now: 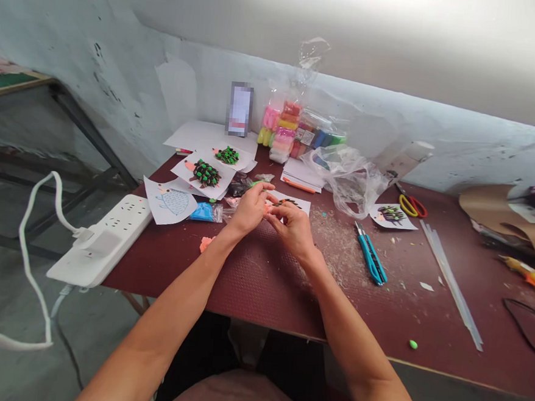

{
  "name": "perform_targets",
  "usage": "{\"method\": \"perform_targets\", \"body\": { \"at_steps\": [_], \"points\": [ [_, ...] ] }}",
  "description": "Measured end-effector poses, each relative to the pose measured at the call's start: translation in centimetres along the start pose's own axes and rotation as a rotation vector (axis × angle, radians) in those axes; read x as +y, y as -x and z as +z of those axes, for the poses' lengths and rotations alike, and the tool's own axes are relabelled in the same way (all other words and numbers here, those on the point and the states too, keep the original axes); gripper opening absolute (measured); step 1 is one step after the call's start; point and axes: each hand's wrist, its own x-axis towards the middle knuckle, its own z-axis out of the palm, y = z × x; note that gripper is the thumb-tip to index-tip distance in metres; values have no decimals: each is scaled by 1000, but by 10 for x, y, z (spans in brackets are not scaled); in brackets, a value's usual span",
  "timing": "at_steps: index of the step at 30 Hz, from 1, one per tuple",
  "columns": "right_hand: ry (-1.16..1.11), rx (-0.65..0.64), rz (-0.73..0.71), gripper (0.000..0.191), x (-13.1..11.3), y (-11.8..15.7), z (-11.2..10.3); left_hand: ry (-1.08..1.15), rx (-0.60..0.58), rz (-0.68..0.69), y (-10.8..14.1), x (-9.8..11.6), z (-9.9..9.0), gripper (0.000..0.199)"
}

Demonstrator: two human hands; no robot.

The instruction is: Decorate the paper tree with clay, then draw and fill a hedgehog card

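Note:
My left hand [252, 209] and my right hand [293, 228] meet over a paper card [304, 205] with a dark, spiky clay hedgehog on it. A small lump of pink modelling clay [267, 208] shows between my fingertips. The thumb and forefinger of my right hand pinch it; my left fingers are closed together around its other side, partly hiding it. Left of my left wrist, a larger piece of orange-pink clay [206, 243] lies on the table. Behind it is a packet of blue clay [202, 212].
Finished hedgehog cards [206, 173] and a hedgehog drawing [174, 201] lie left. Clay packs [285, 131] and a plastic bag [354, 179] stand behind. Right are a teal cutter [371, 255], scissors [412, 206], glue sticks [451, 286] and a glue gun [530, 277]. A power strip [102, 241] sits left.

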Motion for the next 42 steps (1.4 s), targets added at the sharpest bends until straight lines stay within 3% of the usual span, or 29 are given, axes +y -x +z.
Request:
{"method": "perform_targets", "body": {
  "at_steps": [9, 13, 17, 24, 29, 33, 37, 42],
  "points": [
    [-333, 83, -24, 15, 2, 2, 7, 147, -88, -64, 5, 6, -1, 26],
    [-329, 91, 28, 12, 0, 1, 7, 107, -118, -55, 4, 0, 0, 33],
    [-292, 52, 29, 8, -1, 0, 6, 31, -75, 3, 2, -5, 1, 31],
    [-232, 39, 24, 12, -8, -1, 4, 48, -46, -21, 3, 6, 2, 20],
    [-480, -62, 127, 25, -11, -4, -6, 173, -20, -124, 0, 8, -1, 16],
    [-646, -46, 223, 34, -6, -7, -14, 274, 5, -153, -2, 12, -7, 19],
    [-665, 31, 270, 37, 1, -8, -17, 328, -108, -236, 1, 20, -14, 39],
    [-602, 79, 252, 42, 5, -8, -17, 261, -314, -243, 5, 25, -15, 43]
  ]
}}
